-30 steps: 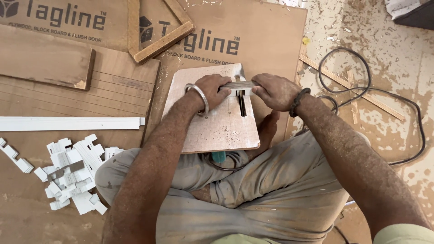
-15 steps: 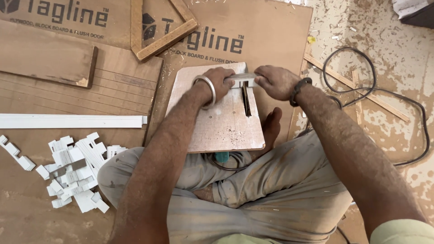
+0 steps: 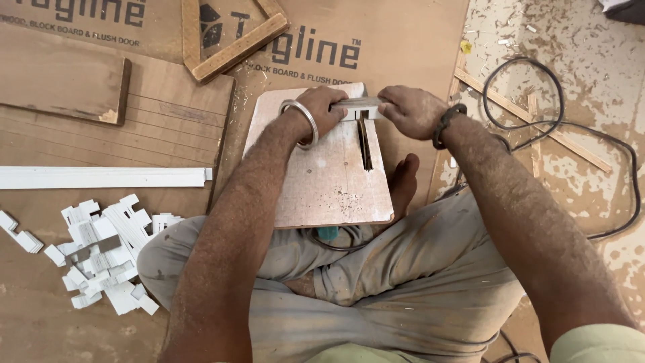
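Note:
A pale wooden saw board with a dark blade slot rests on my crossed legs. A short white strip piece lies across the far end of the slot. My left hand, with a metal bangle on its wrist, grips the strip's left end. My right hand, with a dark band on its wrist, holds the strip's right end. Both hands sit at the far edge of the board.
A long white strip lies on brown plywood sheets at left, with a heap of several cut white pieces below it. A wooden corner frame lies beyond the board. A black cable loops over the dusty floor at right.
Both hands and the white strip have slid away from me, from the middle of the slot to the board's far end.

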